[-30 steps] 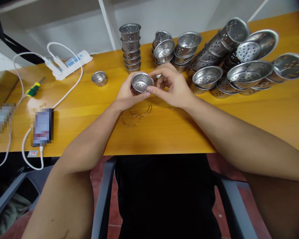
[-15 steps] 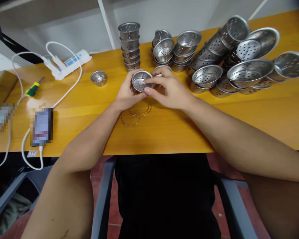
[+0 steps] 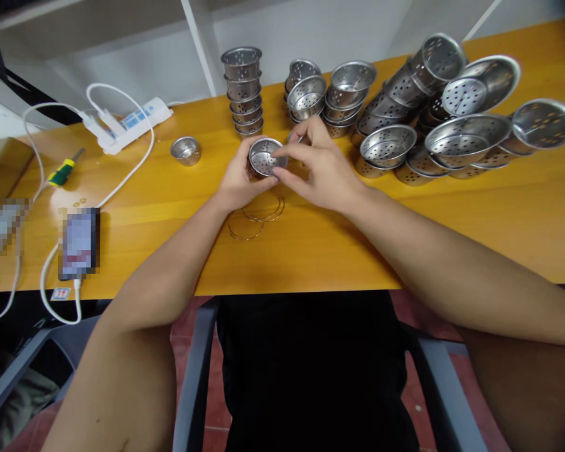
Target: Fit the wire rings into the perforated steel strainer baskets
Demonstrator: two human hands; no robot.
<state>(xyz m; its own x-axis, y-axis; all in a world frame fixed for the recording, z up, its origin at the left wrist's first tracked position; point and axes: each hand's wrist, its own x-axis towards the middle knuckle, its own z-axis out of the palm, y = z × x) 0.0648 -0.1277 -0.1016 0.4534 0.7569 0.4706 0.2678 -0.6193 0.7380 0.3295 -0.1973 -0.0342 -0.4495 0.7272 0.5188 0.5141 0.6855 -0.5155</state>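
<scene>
So the perforated metal cup (image 3: pixel 262 158) is just above the middle of the frame, mouth up, and the left hand (image 3: pixel 236 181) has its grip wrapped around the side. Right hand (image 3: pixel 327 171) has its thumb by the rim and index finger over the opening, but can't tell if that grip's pinching anything. Some thin wire rings (image 3: pixel 245 239) lie just below on the counter (image 3: pixel 320 260).

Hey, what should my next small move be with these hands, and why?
Probably press your right hand's forefinger gently against the inside of the cup: that fingertip already reaches over its opening, the thumb is at the near rim, and your left hand grips the side, which should steady it.
</scene>
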